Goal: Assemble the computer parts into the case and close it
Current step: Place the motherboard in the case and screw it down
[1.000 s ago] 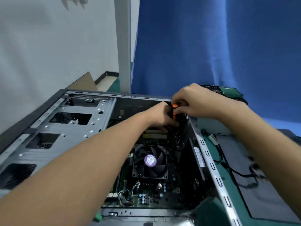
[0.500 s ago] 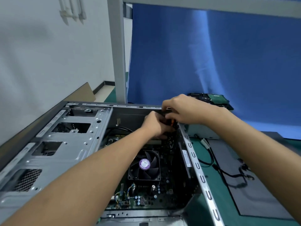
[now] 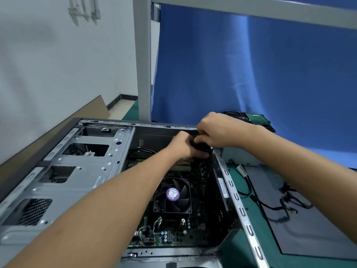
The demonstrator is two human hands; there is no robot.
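At the frame's centre, we reach into the open grey metal computer case (image 3: 108,171). Our left hand (image 3: 181,147) and right hand (image 3: 218,132) meet, each grip curled narrow on a black upright card (image 3: 201,167). It runs lengthwise along the right wall, directly below, left hand nearer.

Left forearm (image 3: 116,200) and right forearm (image 3: 301,171) reach forward and converge. Left hand (image 3: 183,147): back uppermost, fingers curled under, their tips hidden. Right hand (image 3: 219,130): just above and beside it, knuckles raised, fingertips (image 3: 197,140) bent downward; any grasp is concealed.
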